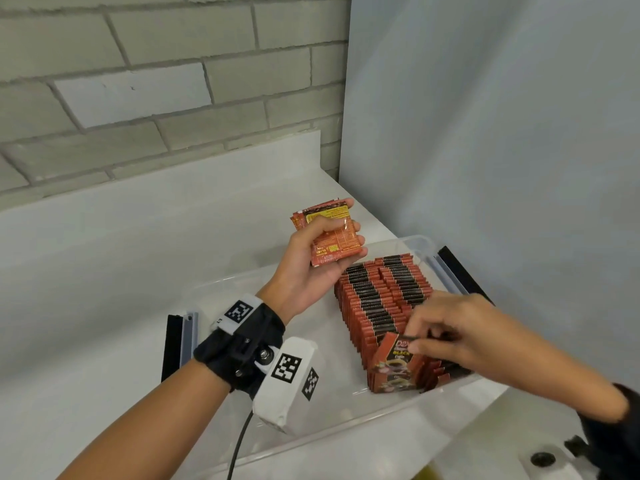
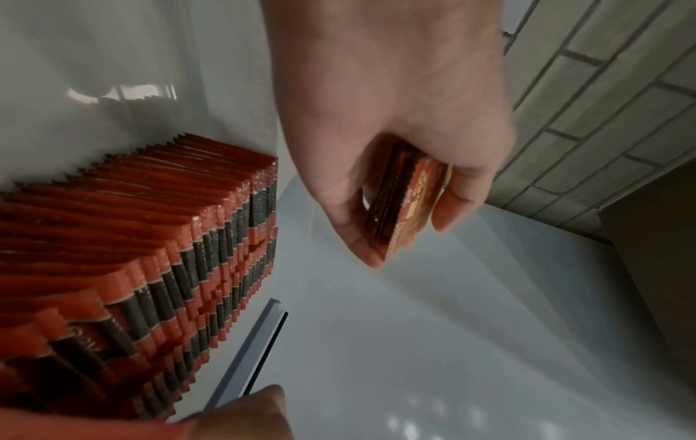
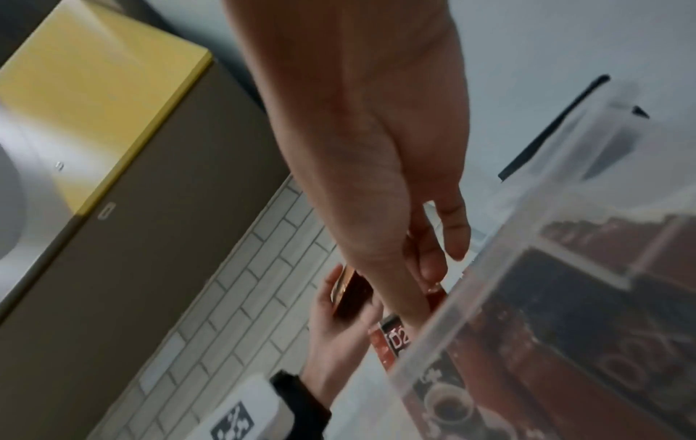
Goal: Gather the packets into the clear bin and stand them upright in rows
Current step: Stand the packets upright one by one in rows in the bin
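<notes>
Packets point(image 1: 382, 306) in red and black are stood upright in two close rows along the right side of the clear bin point(image 1: 242, 282), and "BLACK" can be read on the front one point(image 1: 398, 365), whose top edge is pinched by the right hand point(image 1: 450, 332). A small stack of packets point(image 1: 330, 233), yellow-printed backs showing, is gripped above the bin by the left hand point(image 1: 311, 265). The bin is set on a white counter point(image 1: 104, 271) by a brick wall point(image 1: 156, 81).

Head view bright, evenly lit; wrist views dimmer, motion-blurred, warped at edges.
</notes>
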A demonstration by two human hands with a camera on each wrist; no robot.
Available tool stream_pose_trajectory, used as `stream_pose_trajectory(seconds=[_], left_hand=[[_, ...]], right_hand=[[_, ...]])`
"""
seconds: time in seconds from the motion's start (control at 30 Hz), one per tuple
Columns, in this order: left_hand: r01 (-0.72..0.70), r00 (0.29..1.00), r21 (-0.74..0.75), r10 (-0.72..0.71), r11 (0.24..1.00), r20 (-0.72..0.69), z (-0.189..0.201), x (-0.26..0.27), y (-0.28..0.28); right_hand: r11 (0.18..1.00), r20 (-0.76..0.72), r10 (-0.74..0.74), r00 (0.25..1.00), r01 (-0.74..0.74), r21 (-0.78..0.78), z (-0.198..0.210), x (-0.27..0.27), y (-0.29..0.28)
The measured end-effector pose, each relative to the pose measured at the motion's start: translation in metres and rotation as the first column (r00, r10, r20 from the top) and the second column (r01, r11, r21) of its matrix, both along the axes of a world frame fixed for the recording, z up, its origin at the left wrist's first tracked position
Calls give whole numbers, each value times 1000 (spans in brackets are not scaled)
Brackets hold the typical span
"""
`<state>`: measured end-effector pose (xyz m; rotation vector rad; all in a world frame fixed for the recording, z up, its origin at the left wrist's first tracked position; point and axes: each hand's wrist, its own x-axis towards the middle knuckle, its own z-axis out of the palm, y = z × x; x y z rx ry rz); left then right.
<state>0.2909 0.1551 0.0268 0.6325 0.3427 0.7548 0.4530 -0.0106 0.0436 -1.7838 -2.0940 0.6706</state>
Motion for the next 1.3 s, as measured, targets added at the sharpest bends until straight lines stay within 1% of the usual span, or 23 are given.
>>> stream_pose_trajectory(seconds=[0.1,0.23,0.47,0.57,0.77,0.9,0.97,1.0,1.07,1.13,1.17,1.23,1.3], left_hand=[[9,1000,12,-10,1000,7,-2,0,1],[9,1000,5,-9,1000,3,0,1,0],[14,1000,-21,-14,1000,13,3,1,-2],[2,1000,-31,-2,1000,6,5,1,-4],[-7,999,-24,6,1000,-54,5,2,-4],[-3,997,3,3,1000,-74,4,2,-4],[11,997,27,-9,1000,-72,4,1,-4],[16,997,40,-13,999,-73,4,1,-4],[31,996,66,-26,997,-79,4,1,-4],[64,994,96,-56,993,-90,4,1,-5],[77,993,109,-66,991,-98,3,0,-6],[96,991,128,-82,987,-108,3,0,-7],[110,990,152,-94,982,-109,4,0,-8]], right_hand=[[998,113,58,992,-60,16,-10,-3,2],[992,188,129,974,-129,-15,-16,-9,7],[986,233,167,958,-157,-62,-17,-11,10],[985,254,163,953,-144,-94,-17,-13,11],[982,220,134,966,-99,-161,-19,-10,13],[975,127,69,989,-40,-220,-11,-6,14],[976,53,3,999,9,-219,-2,-3,15],[981,0,-46,999,45,-188,4,-2,17],[987,-130,-153,980,144,-76,13,-1,22],[963,-274,-253,928,270,24,19,0,28],[943,-343,-295,892,329,43,21,0,31],[914,-449,-354,820,406,21,21,-3,38],[902,-541,-381,750,429,-40,21,-9,43]])
